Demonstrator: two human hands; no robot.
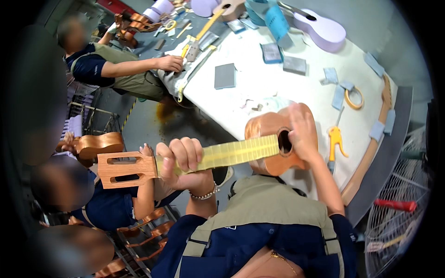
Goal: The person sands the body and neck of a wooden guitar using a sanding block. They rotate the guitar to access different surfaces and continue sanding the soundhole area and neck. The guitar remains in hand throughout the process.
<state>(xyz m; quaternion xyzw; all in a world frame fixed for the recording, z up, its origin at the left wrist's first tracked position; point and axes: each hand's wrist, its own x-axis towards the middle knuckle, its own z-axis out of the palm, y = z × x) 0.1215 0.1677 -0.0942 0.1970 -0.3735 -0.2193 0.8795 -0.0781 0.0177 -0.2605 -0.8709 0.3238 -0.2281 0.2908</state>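
An unstrung wooden ukulele [266, 158] lies across in front of me, its soundhole facing up and its fretboard covered with yellow tape. My left hand [183, 160] is wrapped round the neck near the slotted headstock [127, 170], with a beaded bracelet on the wrist. Over the ukulele's body, beside the soundhole, is my right hand [302, 134]. Motion smears its fingers, so whether anything is under them cannot be made out. The body rests at the near edge of the white-topped table [259, 88].
Abrasive pads [225, 76], a tape roll [354, 98], a yellow air blow gun [335, 141] and a lilac ukulele [320, 30] lie on the table. A wooden neck [366, 162] lies along its right edge, near a wire fan guard [394, 199]. Co-workers [113, 69] handle instruments at left.
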